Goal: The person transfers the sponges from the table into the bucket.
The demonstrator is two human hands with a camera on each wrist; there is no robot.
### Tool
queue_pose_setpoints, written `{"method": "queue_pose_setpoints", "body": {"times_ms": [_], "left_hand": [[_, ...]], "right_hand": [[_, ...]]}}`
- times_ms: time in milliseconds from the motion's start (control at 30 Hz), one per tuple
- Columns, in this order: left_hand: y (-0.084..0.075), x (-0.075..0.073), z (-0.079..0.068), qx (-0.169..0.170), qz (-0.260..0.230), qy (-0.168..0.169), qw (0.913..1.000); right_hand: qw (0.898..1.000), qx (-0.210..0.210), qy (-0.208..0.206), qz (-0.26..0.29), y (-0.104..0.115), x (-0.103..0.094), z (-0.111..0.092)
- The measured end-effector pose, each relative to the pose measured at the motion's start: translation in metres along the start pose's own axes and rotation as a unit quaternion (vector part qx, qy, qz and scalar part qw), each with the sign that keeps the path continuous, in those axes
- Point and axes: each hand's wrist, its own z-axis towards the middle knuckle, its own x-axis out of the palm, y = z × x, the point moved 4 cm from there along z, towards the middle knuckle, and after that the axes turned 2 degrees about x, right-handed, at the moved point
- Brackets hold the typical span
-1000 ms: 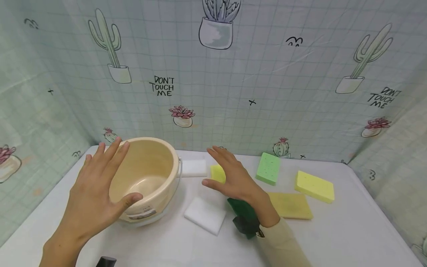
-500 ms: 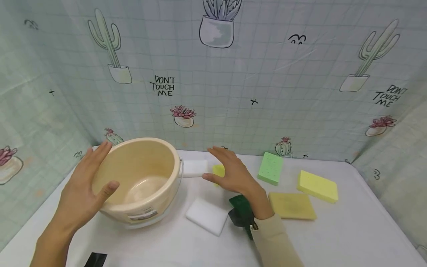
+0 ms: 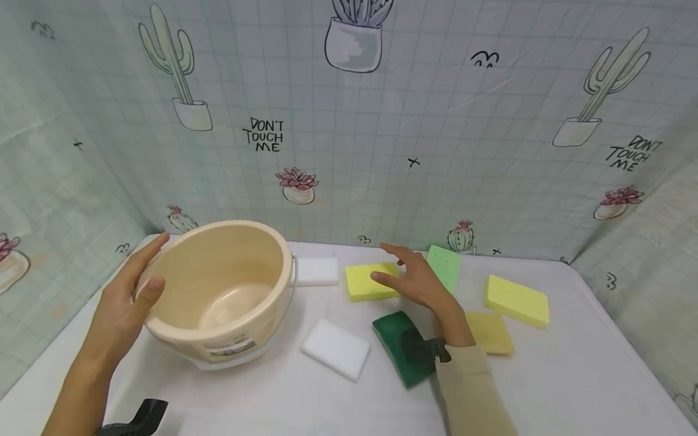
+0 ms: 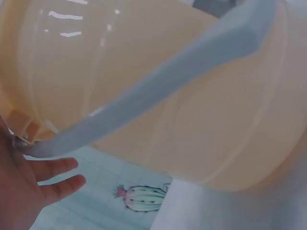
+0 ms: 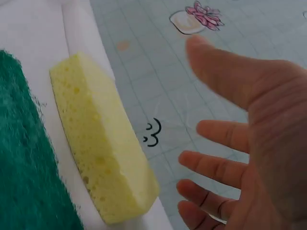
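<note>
A cream plastic bucket (image 3: pixel 256 324) with a grey handle (image 4: pixel 158 86) stands on the left of the white table. My left hand (image 3: pixel 117 309) is at its left rim, thumb near the rim's inner side and fingers along the outside. In the left wrist view, fingers (image 4: pixel 60 189) reach out straight beside the handle's end. My right hand (image 3: pixel 417 278) hovers with nothing in it, fingers spread, just right of a yellow sponge (image 3: pixel 368 283). The right wrist view shows this sponge apart from the fingertips. Below the right forearm lies a dark green scouring pad (image 3: pixel 400 348).
Two white sponges lie right of the bucket, one at the back (image 3: pixel 316 272) and one nearer (image 3: pixel 335 349). To the right are a green sponge (image 3: pixel 444 267), a yellow sponge (image 3: pixel 515 301) and a flatter yellow piece (image 3: pixel 491 333). A cactus-print curtain (image 3: pixel 354 133) closes off the back.
My left hand has moved left and down to the bucket's left rim. The right hand has moved right, uncovering the yellow sponge and more of the green pad.
</note>
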Motion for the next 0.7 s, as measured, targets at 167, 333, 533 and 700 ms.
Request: {"method": "queue_pose_setpoints", "body": {"times_ms": [167, 333, 533, 700], "left_hand": [[0.008, 0.003, 0.002, 0.01, -0.017, -0.001, 0.9998], [0.013, 0.003, 0.004, 0.041, -0.063, -0.001, 0.9972], [0.016, 0.007, 0.004, 0.078, -0.211, 0.017, 0.9742], [0.022, 0.009, 0.005, 0.113, -0.33, 0.039, 0.9365]], "right_hand": [[1.0, 0.018, 0.018, -0.004, -0.013, 0.005, 0.0], [0.999, 0.015, 0.029, -0.022, -0.02, 0.012, 0.0], [0.999, 0.01, 0.046, -0.021, -0.024, 0.013, -0.001], [0.998, 0.015, 0.066, 0.011, -0.027, 0.013, -0.002]]}}
